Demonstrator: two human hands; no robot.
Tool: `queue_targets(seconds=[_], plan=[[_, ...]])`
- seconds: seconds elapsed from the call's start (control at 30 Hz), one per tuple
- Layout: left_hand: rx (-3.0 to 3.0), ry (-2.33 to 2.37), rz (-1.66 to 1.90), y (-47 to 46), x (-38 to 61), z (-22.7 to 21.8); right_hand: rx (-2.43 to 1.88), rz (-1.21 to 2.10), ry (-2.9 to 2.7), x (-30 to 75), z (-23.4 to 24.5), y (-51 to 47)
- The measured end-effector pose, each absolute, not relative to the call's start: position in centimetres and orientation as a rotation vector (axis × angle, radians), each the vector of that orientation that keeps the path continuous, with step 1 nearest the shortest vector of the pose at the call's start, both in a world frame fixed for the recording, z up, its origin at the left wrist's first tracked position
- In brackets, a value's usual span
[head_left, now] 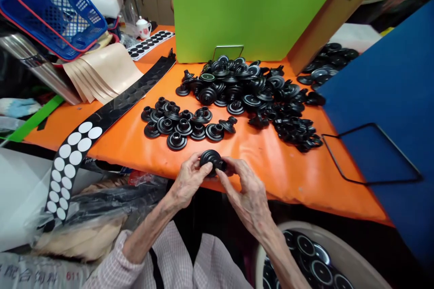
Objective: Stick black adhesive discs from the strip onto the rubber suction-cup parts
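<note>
Close to the table's front edge, my left hand (188,178) grips a round black stepped plastic part (210,158) between thumb and fingers. My right hand (247,189) pinches the small stem end at that part's right side; whether the stem is a separate piece I cannot tell. Just beyond my hands lies a group of similar black parts (183,126), mostly stem up. Farther back spreads a larger heap of black discs (237,81), with a pile of small black pieces (298,131) at its right.
A black strip with white round stickers (74,157) hangs over the orange table's (135,153) left edge. Green (230,9) and blue (383,90) panels stand behind and right. A blue basket (68,4) leans at left. Below right, a tub (305,228) holds black discs.
</note>
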State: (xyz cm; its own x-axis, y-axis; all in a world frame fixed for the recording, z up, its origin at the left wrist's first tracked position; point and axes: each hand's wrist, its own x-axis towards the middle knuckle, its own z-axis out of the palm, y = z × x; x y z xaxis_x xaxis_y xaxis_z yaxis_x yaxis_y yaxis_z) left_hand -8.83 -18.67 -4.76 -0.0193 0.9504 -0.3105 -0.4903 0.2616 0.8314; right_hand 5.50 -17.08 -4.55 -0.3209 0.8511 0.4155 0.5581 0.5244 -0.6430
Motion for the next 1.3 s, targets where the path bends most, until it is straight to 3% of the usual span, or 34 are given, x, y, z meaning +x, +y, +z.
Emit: queue_targets(seconds=[0.23, 0.4, 0.53, 1.03, 1.3], plan=[[0.62, 1.045, 1.224, -18.8, -8.9, -4.9, -1.178, 0.524, -2.035, 5.3, -5.0, -17.9], [0.647, 0.99, 1.189, -18.8, -9.1, -4.4, -1.377, 1.029, -1.637, 5.4, -4.9, -17.6], [0.774, 0.995, 1.19, -19.2, -9.2, -4.2, -1.255, 1.405, -1.384, 4.8, -4.8, -17.3], [0.894, 0.91, 1.246, -19.3, -9.9, -4.9, -1.141, 1.515, -1.21, 3.8, -4.4, -17.9], [0.937, 1.05, 1.253, -19.8, -10.0, -4.3, -1.237, 1.388, -1.246, 2.6, -4.8, -18.5]])
